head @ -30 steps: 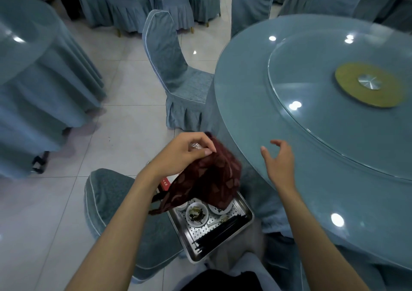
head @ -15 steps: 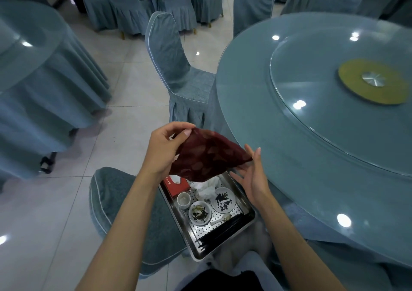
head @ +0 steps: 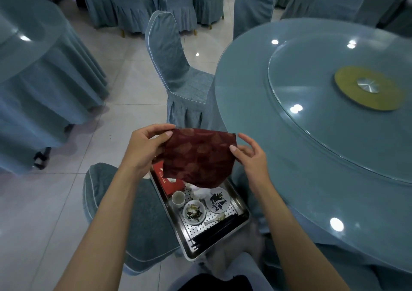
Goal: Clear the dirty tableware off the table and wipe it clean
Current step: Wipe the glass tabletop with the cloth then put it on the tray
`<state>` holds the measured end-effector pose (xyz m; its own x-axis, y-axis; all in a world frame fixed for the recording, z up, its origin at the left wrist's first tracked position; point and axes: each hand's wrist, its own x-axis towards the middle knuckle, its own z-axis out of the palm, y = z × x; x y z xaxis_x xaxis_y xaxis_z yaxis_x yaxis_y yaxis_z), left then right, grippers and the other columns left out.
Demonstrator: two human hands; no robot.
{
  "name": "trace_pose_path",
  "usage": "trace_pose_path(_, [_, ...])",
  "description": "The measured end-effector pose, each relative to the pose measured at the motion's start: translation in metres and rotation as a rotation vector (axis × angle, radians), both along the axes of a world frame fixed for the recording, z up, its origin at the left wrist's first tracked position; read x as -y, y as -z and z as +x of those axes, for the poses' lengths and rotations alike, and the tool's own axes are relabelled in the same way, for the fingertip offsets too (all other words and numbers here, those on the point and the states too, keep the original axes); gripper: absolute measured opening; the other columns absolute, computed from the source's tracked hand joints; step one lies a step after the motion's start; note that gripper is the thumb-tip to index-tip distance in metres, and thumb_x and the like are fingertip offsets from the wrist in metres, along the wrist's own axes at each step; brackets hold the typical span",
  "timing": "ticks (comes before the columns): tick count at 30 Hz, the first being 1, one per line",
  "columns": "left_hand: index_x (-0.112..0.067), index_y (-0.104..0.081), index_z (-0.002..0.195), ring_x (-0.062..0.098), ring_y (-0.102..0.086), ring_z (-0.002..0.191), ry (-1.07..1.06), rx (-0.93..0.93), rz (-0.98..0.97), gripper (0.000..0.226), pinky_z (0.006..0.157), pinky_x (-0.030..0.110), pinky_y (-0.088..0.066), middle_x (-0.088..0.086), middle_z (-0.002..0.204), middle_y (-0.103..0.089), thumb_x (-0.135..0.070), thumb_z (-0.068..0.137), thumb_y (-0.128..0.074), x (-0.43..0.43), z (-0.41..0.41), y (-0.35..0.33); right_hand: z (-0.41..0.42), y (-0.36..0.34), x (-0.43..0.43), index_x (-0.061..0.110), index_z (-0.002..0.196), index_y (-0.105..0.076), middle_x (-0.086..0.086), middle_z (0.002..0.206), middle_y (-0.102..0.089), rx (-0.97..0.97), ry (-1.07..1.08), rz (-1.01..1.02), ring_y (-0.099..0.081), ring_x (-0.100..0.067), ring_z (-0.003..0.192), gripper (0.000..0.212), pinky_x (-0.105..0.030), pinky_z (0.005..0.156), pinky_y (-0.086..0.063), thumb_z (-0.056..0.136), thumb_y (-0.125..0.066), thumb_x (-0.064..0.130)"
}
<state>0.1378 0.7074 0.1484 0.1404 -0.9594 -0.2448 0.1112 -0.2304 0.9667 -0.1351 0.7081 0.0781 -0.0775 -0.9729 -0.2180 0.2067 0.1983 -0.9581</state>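
A dark red patterned cloth is held spread out between my left hand and my right hand, above a steel tray. Each hand pinches one upper corner of the cloth. The tray rests on a chair seat and holds a small cup, a dirty bowl, a dirty plate, a spoon, black chopsticks and a red packet. The round glass-topped table is to the right, bare near my hands.
A glass turntable with a gold hub sits on the table. A covered chair stands at the table's left edge. The tray's chair is below me. Another draped table is at far left, with more chairs behind.
The cloth hung bunched from my left hand a second ago. My right hand came across from the table edge and took its other corner, and the cloth is now spread flat.
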Motion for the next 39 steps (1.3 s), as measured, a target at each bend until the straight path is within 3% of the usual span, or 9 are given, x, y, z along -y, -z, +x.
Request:
trace_pose_path(5, [-0.016, -0.080, 0.101, 0.015, -0.074, 0.084, 0.066, 0.058, -0.019, 0.020, 0.075, 0.028, -0.062, 0.005, 0.104, -0.075, 0.000, 0.094, -0.070, -0.002, 0.006, -0.003, -0.010, 0.000, 0.014, 0.025, 0.139, -0.059, -0.004, 0.098, -0.078, -0.060, -0.081, 0.084, -0.071, -0.013, 0.086, 0.049, -0.021, 0.076, -0.054, 0.094, -0.075, 0.022])
trace_pose_path(9, [-0.018, -0.077, 0.111, 0.018, -0.073, 0.090, 0.091, 0.208, -0.060, 0.025, 0.076, 0.030, -0.062, 0.013, 0.112, -0.068, -0.002, 0.093, -0.072, 0.002, 0.011, -0.001, -0.019, -0.004, 0.018, 0.014, 0.125, -0.072, -0.009, 0.100, -0.078, -0.131, -0.126, 0.056, -0.075, -0.018, 0.098, 0.040, -0.028, 0.093, -0.057, 0.087, -0.080, 0.006])
trace_pose_path(16, [-0.026, -0.079, 0.104, 0.019, -0.076, 0.081, 0.146, 0.619, -0.086, 0.023, 0.087, 0.042, -0.063, 0.002, 0.094, -0.077, -0.014, 0.085, -0.084, 0.012, 0.022, 0.010, -0.023, -0.017, 0.027, 0.024, 0.082, -0.077, 0.007, 0.072, -0.072, -0.607, -0.127, -0.088, -0.066, -0.003, 0.066, 0.018, -0.015, 0.071, -0.049, 0.077, -0.089, 0.011])
trace_pose_path(19, [-0.021, -0.081, 0.098, 0.014, -0.075, 0.077, 0.140, 0.703, -0.134, 0.016, 0.085, 0.041, -0.063, -0.002, 0.085, -0.076, -0.013, 0.084, -0.084, 0.015, 0.021, 0.013, -0.024, -0.021, 0.033, 0.033, 0.081, -0.070, 0.005, 0.087, -0.063, -0.797, -0.122, -0.206, -0.061, -0.002, 0.079, 0.022, -0.014, 0.076, -0.044, 0.081, -0.086, 0.018])
trace_pose_path(23, [-0.019, -0.073, 0.095, 0.005, -0.065, 0.082, 0.135, 0.809, -0.219, 0.003, 0.080, 0.027, -0.052, -0.003, 0.095, -0.067, -0.016, 0.094, -0.075, 0.019, 0.018, 0.010, -0.019, -0.031, 0.035, 0.022, 0.091, -0.059, -0.001, 0.085, -0.068, -0.679, -0.182, -0.210, -0.060, -0.003, 0.073, 0.016, -0.019, 0.076, -0.045, 0.096, -0.071, 0.014])
trace_pose_path(26, [-0.019, -0.058, 0.103, 0.004, -0.062, 0.094, 0.228, 0.723, -0.200, 0.008, 0.080, 0.023, -0.047, 0.002, 0.107, -0.067, -0.026, 0.105, -0.058, 0.024, 0.019, 0.009, -0.016, -0.039, 0.036, 0.021, 0.095, -0.051, -0.001, 0.071, -0.065, -0.611, -0.155, -0.221, -0.055, -0.012, 0.065, 0.017, -0.022, 0.067, -0.043, 0.100, -0.066, 0.014])
trace_pose_path(33, [-0.040, -0.040, 0.106, 0.024, -0.050, 0.071, 0.251, 0.465, -0.177, 0.011, 0.073, 0.059, -0.055, 0.015, 0.079, -0.056, -0.030, 0.110, -0.041, 0.021, 0.018, 0.018, -0.009, -0.047, 0.032, 0.016, 0.093, -0.043, -0.002, 0.081, -0.047, -0.534, -0.156, -0.263, -0.040, -0.008, 0.056, 0.030, -0.021, 0.057, -0.035, 0.088, -0.055, -0.010])
trace_pose_path(37, [-0.018, -0.063, 0.088, 0.023, -0.054, 0.071, 0.231, 0.423, -0.138, 0.034, 0.060, 0.038, -0.051, 0.008, 0.080, -0.059, -0.007, 0.108, -0.038, 0.015, 0.013, 0.024, -0.013, -0.033, 0.029, 0.012, 0.087, -0.064, 0.018, 0.077, -0.062, -0.630, -0.244, -0.280, -0.045, -0.005, 0.054, 0.027, -0.022, 0.057, -0.037, 0.086, -0.055, -0.013])
trace_pose_path(39, [-0.011, -0.069, 0.090, 0.021, -0.059, 0.074, 0.207, 0.319, -0.075, 0.035, 0.056, 0.029, -0.053, 0.007, 0.086, -0.063, -0.004, 0.107, -0.039, 0.009, 0.011, 0.027, -0.015, -0.023, 0.027, 0.018, 0.098, -0.075, 0.014, 0.094, -0.071, -0.646, -0.229, -0.299, -0.058, -0.004, 0.069, 0.033, -0.023, 0.069, -0.047, 0.089, -0.060, -0.010])
